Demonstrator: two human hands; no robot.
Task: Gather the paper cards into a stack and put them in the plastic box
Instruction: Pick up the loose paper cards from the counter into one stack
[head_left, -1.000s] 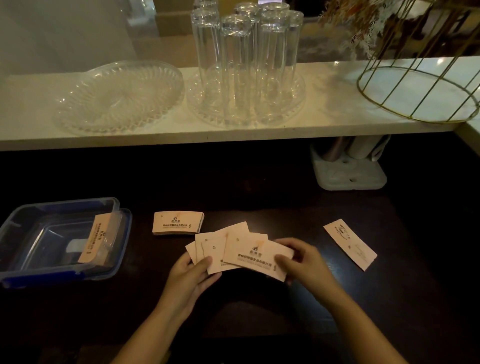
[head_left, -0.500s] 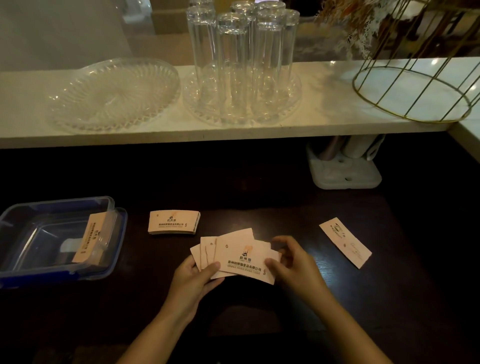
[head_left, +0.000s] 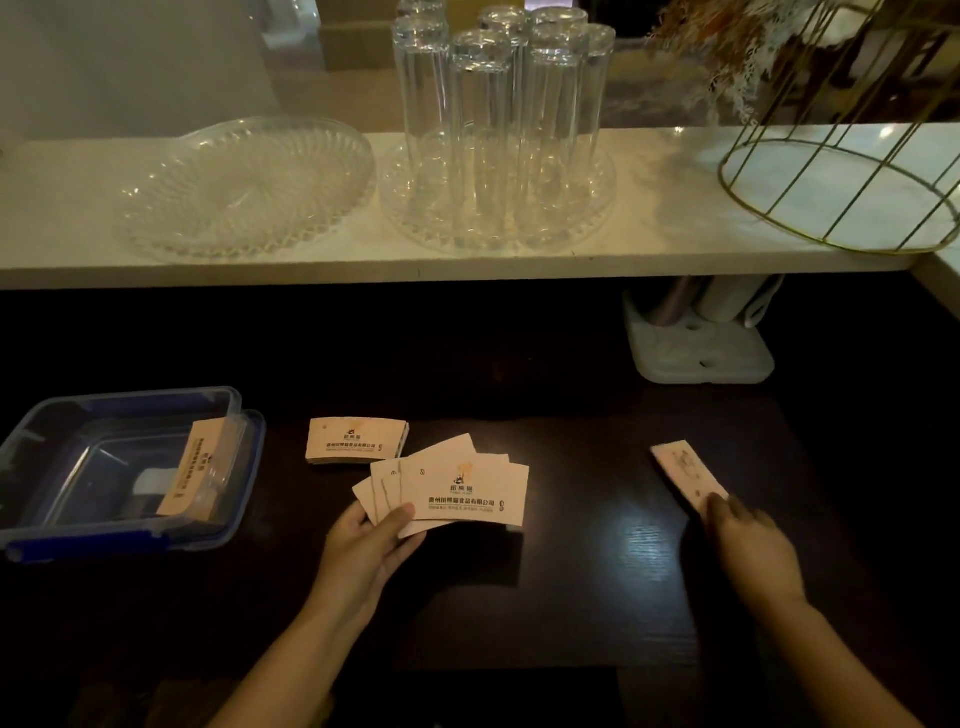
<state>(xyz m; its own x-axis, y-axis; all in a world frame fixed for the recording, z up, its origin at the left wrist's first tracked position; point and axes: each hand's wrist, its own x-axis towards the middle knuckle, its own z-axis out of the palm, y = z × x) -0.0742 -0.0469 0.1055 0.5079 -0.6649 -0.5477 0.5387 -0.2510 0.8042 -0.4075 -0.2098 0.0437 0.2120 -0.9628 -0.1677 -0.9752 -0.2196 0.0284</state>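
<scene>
My left hand (head_left: 366, 545) grips a fan of several pale paper cards (head_left: 457, 488) just above the dark table. A neat stack of the same cards (head_left: 356, 441) lies on the table behind the fan. A single card (head_left: 685, 470) lies to the right, and the fingertips of my right hand (head_left: 748, 545) rest on its near end, blurred by motion. At the far left sits the clear plastic box with blue clips (head_left: 31, 540); a bundle of cards (head_left: 195, 475) leans against its inner right wall.
A white marble shelf (head_left: 649, 254) runs across the back, carrying a cut-glass plate (head_left: 244, 187), a tray of upturned tall glasses (head_left: 493, 130) and a gold wire basket (head_left: 841, 187). A grey plastic holder (head_left: 701, 353) stands under the shelf at the right.
My right hand has let go of the fan and swung right onto the lone card. The left hand now holds the fan alone, drawn closer together.
</scene>
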